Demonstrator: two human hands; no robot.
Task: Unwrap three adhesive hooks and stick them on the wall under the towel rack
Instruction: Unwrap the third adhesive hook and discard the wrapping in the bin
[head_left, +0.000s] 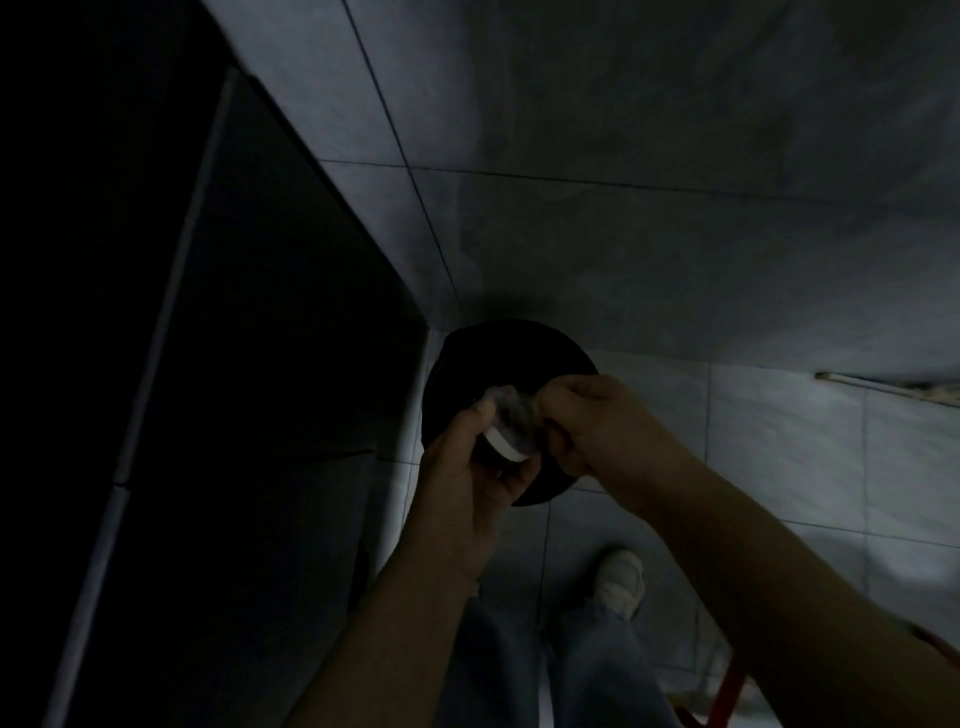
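Peeling step, judged: left hand (467, 467) grips the hook (506, 434) above the dark round bin (519, 343), right hand (587, 421) pinches its clear wrapper (540, 415); advise pulling slowly, wall (675, 182) ahead.

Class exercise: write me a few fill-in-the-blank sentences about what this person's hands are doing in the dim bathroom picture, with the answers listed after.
1. The left hand holds a small clear adhesive hook with a ____ strip along its edge.
2. The right hand pinches the hook's ____ wrapper.
3. Below both hands stands a round ____ bin.
4. One ____ shoe shows on the tiled floor.

Answers: white; clear; black; white
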